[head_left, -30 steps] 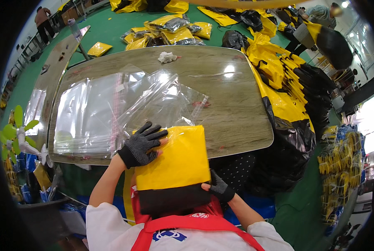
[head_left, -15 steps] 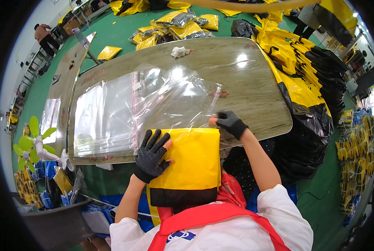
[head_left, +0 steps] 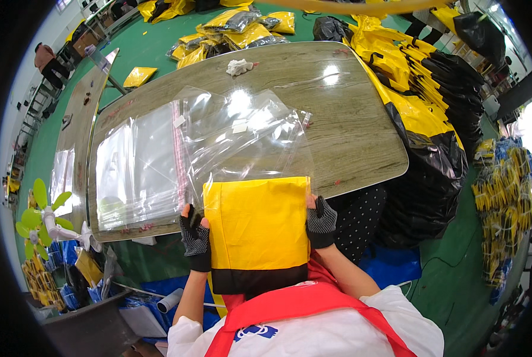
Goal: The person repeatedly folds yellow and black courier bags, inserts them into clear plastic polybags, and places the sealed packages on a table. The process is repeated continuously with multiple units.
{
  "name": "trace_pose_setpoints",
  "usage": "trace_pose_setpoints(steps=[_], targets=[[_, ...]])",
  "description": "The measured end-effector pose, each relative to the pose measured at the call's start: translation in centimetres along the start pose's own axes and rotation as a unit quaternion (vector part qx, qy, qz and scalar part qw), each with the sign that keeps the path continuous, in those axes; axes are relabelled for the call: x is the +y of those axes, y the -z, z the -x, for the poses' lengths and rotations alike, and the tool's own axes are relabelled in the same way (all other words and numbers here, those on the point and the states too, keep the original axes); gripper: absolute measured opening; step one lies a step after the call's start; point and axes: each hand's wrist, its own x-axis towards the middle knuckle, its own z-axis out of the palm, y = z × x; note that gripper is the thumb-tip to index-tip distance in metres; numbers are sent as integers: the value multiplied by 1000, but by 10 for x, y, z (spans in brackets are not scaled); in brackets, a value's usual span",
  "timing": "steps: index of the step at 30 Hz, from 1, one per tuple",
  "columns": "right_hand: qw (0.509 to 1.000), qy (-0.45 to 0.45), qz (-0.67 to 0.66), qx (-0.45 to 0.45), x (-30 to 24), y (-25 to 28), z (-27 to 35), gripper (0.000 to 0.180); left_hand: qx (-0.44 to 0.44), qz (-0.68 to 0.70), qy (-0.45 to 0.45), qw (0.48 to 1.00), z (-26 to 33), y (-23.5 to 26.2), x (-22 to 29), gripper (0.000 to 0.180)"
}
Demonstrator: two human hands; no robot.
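A folded yellow sheet of fabric or plastic with a black lower band (head_left: 257,223) lies in front of me, its far edge meeting a clear plastic bag (head_left: 260,157) on the table. My left hand (head_left: 196,239), in a black dotted glove with bare fingertips, is closed at the bundle's left side, thumb and finger at the bag's near corner. At the right side, my right hand (head_left: 321,225), gloved alike, pinches the opposite corner of the bag. How far the bag's mouth overlaps the bundle is hard to make out through the clear film.
A stack of clear bags (head_left: 138,169) lies on the wood-grain table (head_left: 361,137), with a crumpled white scrap (head_left: 239,67) farther back. Yellow-black sheets (head_left: 432,119) are heaped at the right. Packed bundles (head_left: 230,35) lie beyond. A green-bladed fan (head_left: 43,217) stands left.
My right hand has come down from the bag's right side to the bundle's right edge. My left hand has slid off the bundle's top to its left edge. The bag has been drawn nearer.
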Motion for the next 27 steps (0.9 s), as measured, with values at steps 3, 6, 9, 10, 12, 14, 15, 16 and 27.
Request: trace_pose_setpoints(steps=[3, 6, 9, 10, 12, 14, 15, 16, 27], targets=[[993, -75, -50, -80, 8, 9, 28, 30, -93, 190, 166, 963, 10, 8, 4, 58], [979, -76, -79, -174, -18, 21, 38, 42, -139, 186, 181, 956, 14, 13, 7, 57], [965, -50, -132, -220, -3, 25, 21, 53, -165, 235, 275, 918, 14, 6, 34, 48], [964, -89, -151, -199, 1, 28, 10, 51, -164, 244, 318, 901, 16, 0, 33, 45], [949, -168, -134, -231, 7, 39, 8, 45, -140, 244, 374, 884, 31, -9, 24, 40], [908, -224, -140, -324, 15, 60, 27, 44, -191, 137, 302, 924, 55, 2, -3, 51], [881, -237, -187, -364, 16, 69, 39, 47, -237, 88, 242, 937, 66, 15, -41, 59], [875, -233, -184, -383, 12, 74, 37, 49, -269, 123, 234, 926, 70, 21, -46, 72], [907, -181, -191, -328, 20, 67, 13, 61, -385, 43, 242, 890, 49, 17, -9, 64]])
